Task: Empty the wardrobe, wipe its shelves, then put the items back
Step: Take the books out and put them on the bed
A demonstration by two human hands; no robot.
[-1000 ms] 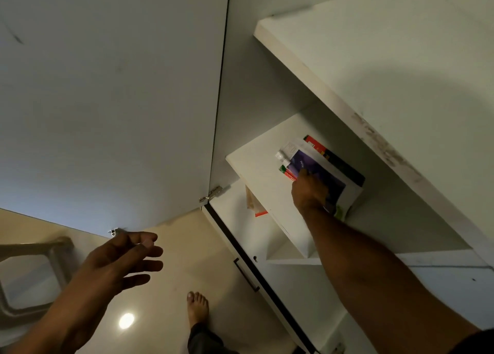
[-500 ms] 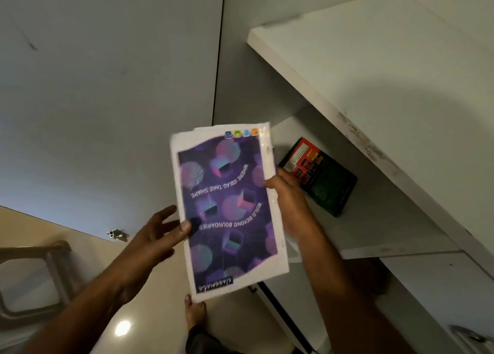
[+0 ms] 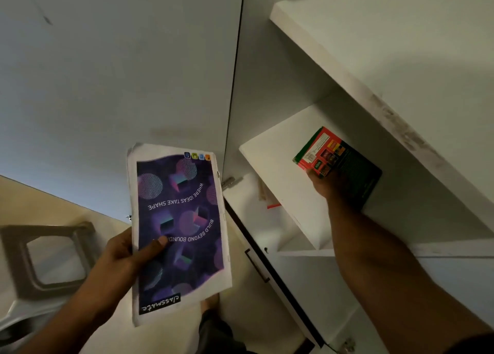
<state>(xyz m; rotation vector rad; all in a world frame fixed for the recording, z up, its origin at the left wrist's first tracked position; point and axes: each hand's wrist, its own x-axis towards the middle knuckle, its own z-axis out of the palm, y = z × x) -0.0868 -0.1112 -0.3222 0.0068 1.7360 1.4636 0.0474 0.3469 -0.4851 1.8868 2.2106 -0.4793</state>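
My left hand (image 3: 125,257) holds a purple-and-white notebook (image 3: 179,230) by its left edge, thumb on the cover, out in front of the open wardrobe door (image 3: 120,86). My right hand (image 3: 324,184) reaches onto the wardrobe's middle shelf (image 3: 270,153) and grips the near edge of a dark green and red book (image 3: 339,164) that lies flat there. A bare white shelf (image 3: 374,33) sits above it.
Below the middle shelf a small orange-tipped object (image 3: 267,198) lies on a lower ledge. A drawer front with a dark handle (image 3: 258,265) runs below. A grey plastic stool (image 3: 45,260) stands on the floor at left. My foot (image 3: 209,303) shows under the notebook.
The notebook came off the shelf in my right hand and passed to my left hand. My right hand went back to the shelf and took hold of the green and red book.
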